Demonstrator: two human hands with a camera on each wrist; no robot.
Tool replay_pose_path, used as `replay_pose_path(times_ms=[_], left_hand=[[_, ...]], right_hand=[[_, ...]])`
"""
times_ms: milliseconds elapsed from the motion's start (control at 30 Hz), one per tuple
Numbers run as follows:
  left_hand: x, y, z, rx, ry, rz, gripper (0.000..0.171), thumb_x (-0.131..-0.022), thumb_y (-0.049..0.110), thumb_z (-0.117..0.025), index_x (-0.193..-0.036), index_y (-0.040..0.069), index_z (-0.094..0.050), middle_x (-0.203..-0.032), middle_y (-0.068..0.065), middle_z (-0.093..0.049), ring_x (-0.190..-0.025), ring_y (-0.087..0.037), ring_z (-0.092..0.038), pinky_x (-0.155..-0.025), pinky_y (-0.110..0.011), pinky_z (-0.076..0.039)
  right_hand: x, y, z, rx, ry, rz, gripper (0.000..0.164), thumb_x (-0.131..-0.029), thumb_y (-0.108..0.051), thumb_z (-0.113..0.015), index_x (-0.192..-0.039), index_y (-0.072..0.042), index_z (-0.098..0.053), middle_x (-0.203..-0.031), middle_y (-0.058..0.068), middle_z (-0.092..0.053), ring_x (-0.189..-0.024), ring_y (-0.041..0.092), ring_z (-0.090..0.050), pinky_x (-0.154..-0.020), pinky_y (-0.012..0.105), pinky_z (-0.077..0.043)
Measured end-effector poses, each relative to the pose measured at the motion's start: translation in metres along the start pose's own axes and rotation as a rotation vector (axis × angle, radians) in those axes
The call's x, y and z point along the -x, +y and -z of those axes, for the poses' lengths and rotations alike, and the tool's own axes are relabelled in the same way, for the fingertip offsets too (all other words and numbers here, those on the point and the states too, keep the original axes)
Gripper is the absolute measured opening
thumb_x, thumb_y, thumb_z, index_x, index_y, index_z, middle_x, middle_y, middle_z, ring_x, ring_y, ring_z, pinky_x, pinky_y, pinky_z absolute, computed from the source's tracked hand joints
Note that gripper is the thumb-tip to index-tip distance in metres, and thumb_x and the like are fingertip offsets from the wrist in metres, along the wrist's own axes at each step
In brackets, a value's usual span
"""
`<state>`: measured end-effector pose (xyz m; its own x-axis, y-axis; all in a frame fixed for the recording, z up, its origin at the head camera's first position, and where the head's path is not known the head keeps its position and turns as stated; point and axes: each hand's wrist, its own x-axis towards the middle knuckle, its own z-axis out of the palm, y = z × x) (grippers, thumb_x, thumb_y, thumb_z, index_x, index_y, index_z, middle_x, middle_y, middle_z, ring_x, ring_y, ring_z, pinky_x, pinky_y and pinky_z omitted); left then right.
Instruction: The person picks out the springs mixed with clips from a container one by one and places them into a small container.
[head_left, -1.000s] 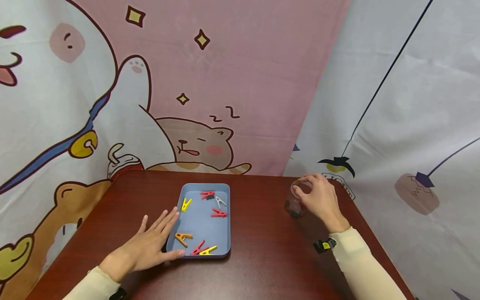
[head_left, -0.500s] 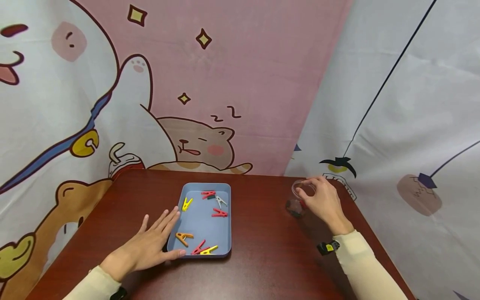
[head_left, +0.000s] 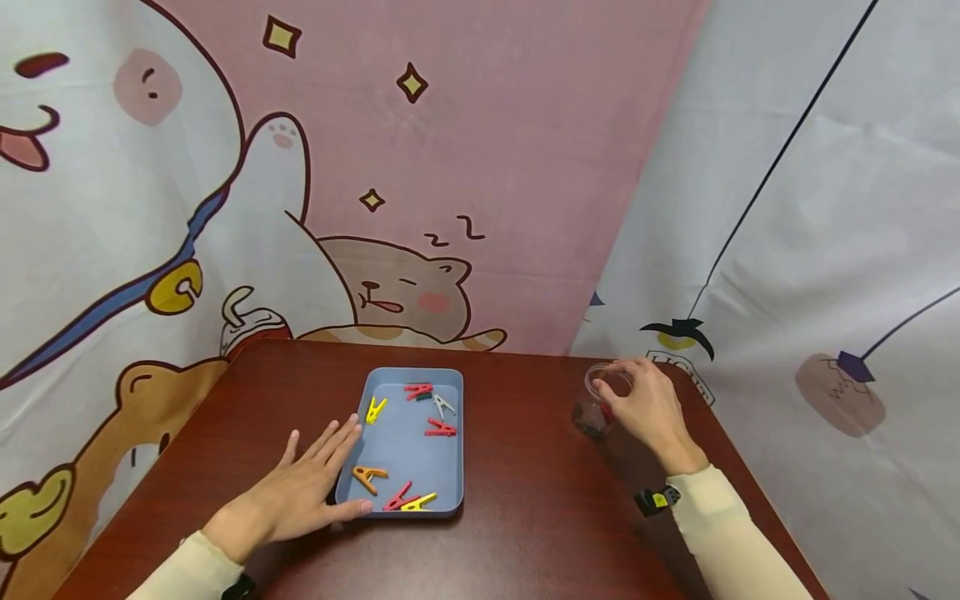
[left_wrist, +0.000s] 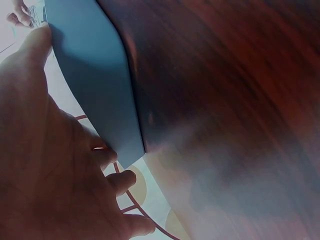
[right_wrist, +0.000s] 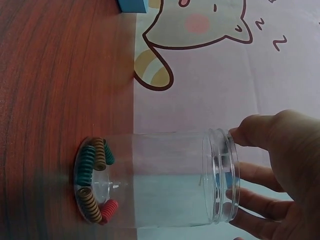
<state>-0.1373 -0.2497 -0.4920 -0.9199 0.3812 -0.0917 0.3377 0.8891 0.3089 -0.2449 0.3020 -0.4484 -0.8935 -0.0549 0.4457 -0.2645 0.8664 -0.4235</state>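
Note:
In the head view my left hand [head_left: 288,497] lies with straight, spread fingers against the left side of a blue-grey tray [head_left: 452,471]. Its thumb touches the near rim. Inside the tray are small spring clips, among them an orange clip [head_left: 370,477], a yellow clip [head_left: 376,409] and a red clip [head_left: 441,427]. To the right, my right hand [head_left: 651,410] grips the rim of a clear plastic jar [right_wrist: 170,180] standing upright on the table. The right wrist view shows thumb and fingers around its rim. Green, brown and red coiled pieces [right_wrist: 89,204] lie at the jar's bottom.
Both things stand on a dark red-brown wooden table [head_left: 525,467]. A cartoon-printed cloth [head_left: 525,167] hangs right behind the table's far edge and along both sides. Bare tabletop lies between tray and jar.
The head view has shifted slightly. My right hand has settled a little at the jar's rim, with the jar in the same place. The left hand and the tray have not moved.

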Motion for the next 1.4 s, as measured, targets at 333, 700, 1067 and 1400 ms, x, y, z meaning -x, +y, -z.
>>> replay_pose_path(times_ms=[333, 700, 1067, 1400], left_hand=[[-0.001, -0.001, 0.0, 0.001, -0.013, 0.002, 0.124, -0.1, 0.09, -0.065, -0.188, 0.013, -0.024, -0.198, -0.009, -0.019, -0.182, -0.049, -0.023, -0.136, -0.091, -0.007], [0.0, -0.001, 0.001, 0.007, -0.009, -0.006, 0.123, -0.101, 0.09, -0.065, -0.187, 0.012, -0.025, -0.198, -0.01, -0.019, -0.181, -0.049, -0.024, -0.136, -0.091, -0.007], [-0.001, -0.001, 0.001, 0.01, -0.006, -0.013, 0.122, -0.101, 0.088, -0.066, -0.187, 0.011, -0.025, -0.198, -0.01, -0.019, -0.181, -0.049, -0.024, -0.136, -0.092, -0.008], [-0.001, -0.002, 0.0, 0.008, -0.004, -0.008, 0.123, -0.1, 0.09, -0.065, -0.187, 0.012, -0.025, -0.198, -0.009, -0.019, -0.181, -0.049, -0.024, -0.136, -0.092, -0.008]], right_hand=[[0.001, 0.0, 0.0, -0.001, 0.009, 0.01, 0.042, -0.104, -0.024, -0.088, -0.137, 0.0, -0.081, -0.137, 0.029, -0.075, -0.125, 0.054, -0.074, -0.104, 0.075, -0.06], [0.001, -0.003, 0.0, 0.003, 0.007, 0.01, 0.041, -0.103, -0.023, -0.089, -0.136, -0.001, -0.081, -0.139, 0.03, -0.074, -0.125, 0.055, -0.074, -0.104, 0.076, -0.06], [0.002, -0.01, -0.002, 0.006, 0.052, 0.027, 0.038, -0.104, -0.024, -0.089, -0.136, -0.005, -0.083, -0.136, 0.025, -0.076, -0.121, 0.054, -0.076, -0.1, 0.074, -0.062], [-0.002, -0.026, -0.013, 0.006, 0.098, 0.103, 0.033, -0.102, -0.023, -0.09, -0.13, -0.006, -0.085, -0.134, 0.024, -0.078, -0.12, 0.051, -0.077, -0.096, 0.071, -0.062]])
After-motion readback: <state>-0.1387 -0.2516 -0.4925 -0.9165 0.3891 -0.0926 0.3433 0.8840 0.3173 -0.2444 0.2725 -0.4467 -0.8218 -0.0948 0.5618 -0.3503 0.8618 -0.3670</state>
